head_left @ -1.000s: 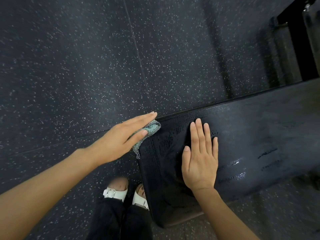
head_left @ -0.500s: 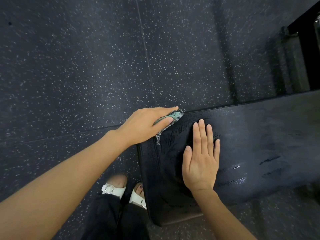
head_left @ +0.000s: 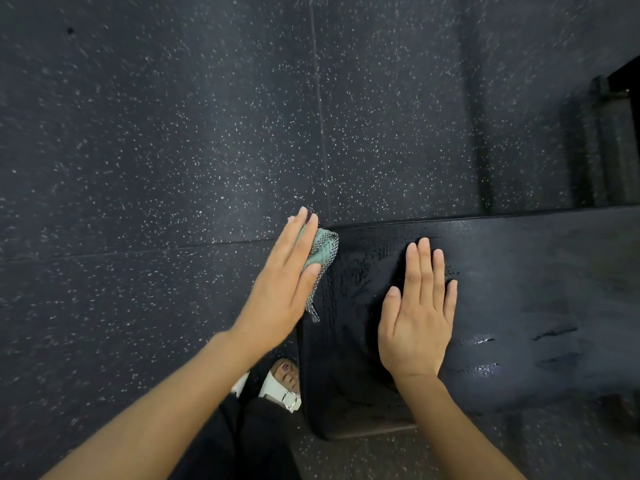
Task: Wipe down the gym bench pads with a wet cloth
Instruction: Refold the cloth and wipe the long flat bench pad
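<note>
— White sandals (head_left: 282, 393) and black trousers (head_left: 242, 445) are closest, right at the bottom. What comes next?
— The right hand (head_left: 415, 323). It lies flat on the black pad (head_left: 519, 271), fingers straight, holding nothing.
— And the other one?
— The left hand (head_left: 280, 289) is a bit further on, at the end of the pad. Its fingers are straight too. It presses the green cloth (head_left: 323, 249) against the pad's end edge, up by the far corner.
— Is the pad wet?
— Near the hands it shines with wet streaks. Further right it looks dull, so I think that part is not wiped yet.
— What could go wrong?
— The cloth is only pushed, not gripped, and a loose tail hangs down. If the hand slides off the corner, the cloth could drop onto the speckled floor (head_left: 173, 133) and get dirty. The flat hand could slip on the wet part too.
— What can't you see?
— Most of the cloth is under the hand. The pad runs out of the picture on the right, and its legs are hidden. Far off on the right stands a dark shape (head_left: 616, 143). I can't tell what it is.
</note>
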The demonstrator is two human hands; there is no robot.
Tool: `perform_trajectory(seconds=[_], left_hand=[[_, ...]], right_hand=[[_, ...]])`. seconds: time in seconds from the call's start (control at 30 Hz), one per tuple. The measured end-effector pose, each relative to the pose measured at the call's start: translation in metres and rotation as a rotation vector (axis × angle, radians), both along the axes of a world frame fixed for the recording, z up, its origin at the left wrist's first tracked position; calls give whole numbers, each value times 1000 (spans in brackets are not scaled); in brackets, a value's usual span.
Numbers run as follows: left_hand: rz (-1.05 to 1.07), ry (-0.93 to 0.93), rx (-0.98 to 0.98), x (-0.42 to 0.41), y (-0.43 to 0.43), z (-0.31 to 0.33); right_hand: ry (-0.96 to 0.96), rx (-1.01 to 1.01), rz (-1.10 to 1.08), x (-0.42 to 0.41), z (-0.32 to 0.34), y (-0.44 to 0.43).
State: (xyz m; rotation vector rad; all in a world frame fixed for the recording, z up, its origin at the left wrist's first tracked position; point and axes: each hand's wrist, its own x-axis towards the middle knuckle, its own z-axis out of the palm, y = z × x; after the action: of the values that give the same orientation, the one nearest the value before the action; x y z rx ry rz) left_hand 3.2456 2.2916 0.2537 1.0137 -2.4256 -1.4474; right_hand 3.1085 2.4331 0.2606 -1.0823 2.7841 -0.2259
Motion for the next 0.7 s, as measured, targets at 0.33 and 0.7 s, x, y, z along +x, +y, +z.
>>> perform_trajectory(seconds=[0.33, 0.7], left_hand=[[76, -83, -71, 14, 56, 5], [-319, -260, -508, 20, 89, 13]], right_hand=[[-13, -15, -14, 1, 1, -1], [-54, 17, -2, 0, 5, 0]])
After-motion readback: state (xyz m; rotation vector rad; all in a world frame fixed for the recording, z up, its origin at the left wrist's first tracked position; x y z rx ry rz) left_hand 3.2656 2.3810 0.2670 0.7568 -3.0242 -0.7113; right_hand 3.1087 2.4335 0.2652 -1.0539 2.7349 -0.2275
